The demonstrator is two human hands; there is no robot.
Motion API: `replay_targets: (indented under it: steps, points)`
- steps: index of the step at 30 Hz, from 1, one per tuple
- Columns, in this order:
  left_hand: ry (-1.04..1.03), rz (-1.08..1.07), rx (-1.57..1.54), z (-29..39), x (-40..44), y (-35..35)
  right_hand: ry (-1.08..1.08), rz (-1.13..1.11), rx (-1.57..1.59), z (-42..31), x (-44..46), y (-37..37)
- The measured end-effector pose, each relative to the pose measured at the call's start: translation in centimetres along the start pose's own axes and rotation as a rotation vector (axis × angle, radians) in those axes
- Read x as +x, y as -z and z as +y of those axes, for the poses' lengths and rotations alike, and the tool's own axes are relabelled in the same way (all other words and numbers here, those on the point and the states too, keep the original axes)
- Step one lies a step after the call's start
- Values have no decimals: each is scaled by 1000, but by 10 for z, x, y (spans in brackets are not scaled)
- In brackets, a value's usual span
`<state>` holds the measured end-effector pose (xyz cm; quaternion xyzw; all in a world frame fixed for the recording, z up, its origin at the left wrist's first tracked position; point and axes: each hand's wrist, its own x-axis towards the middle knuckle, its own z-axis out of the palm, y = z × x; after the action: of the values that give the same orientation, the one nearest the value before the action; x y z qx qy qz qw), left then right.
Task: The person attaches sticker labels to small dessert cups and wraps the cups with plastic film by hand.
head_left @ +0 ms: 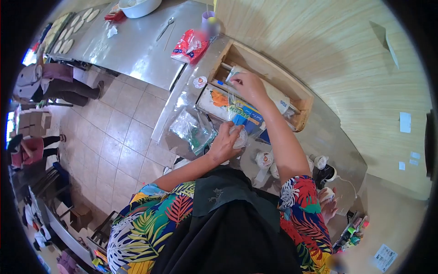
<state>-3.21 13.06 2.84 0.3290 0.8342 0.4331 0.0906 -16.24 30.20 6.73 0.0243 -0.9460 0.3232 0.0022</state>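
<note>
My left hand is closed around a small round item wrapped in clear plastic, low over the steel counter. Farther forward, my right hand has its fingers pinched together at the near end of a film roll in a wooden box; clear film seems to run between the hands, but what the fingertips hold is too small to make out. Between the hands lies a blue and yellow film carton. Plastic bags lie left of my left hand. Several wrapped round items stand below my right forearm.
A red and white bag, a purple cup, a spoon and a white basin are on the steel counter. Another person's hand shows at the right. Two people stand on the tiled floor side at the left.
</note>
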Motion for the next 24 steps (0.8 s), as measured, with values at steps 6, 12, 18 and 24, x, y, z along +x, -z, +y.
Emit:
replay_targets:
  steps: [6, 12, 18, 24]
  points:
    - [-10, 20, -16, -7, -5, -3, 92, -76, -48, -17, 25, -38]
    - [-11, 57, -39, -10, -8, -9, 192, -103, -123, -4, 31, -47]
    - [11, 72, -63, -11, -8, -8, 269, -110, -107, 34, -12, -21]
    - [1, 81, -46, -8, -11, -18, 178, -152, -248, 85, -94, 33]
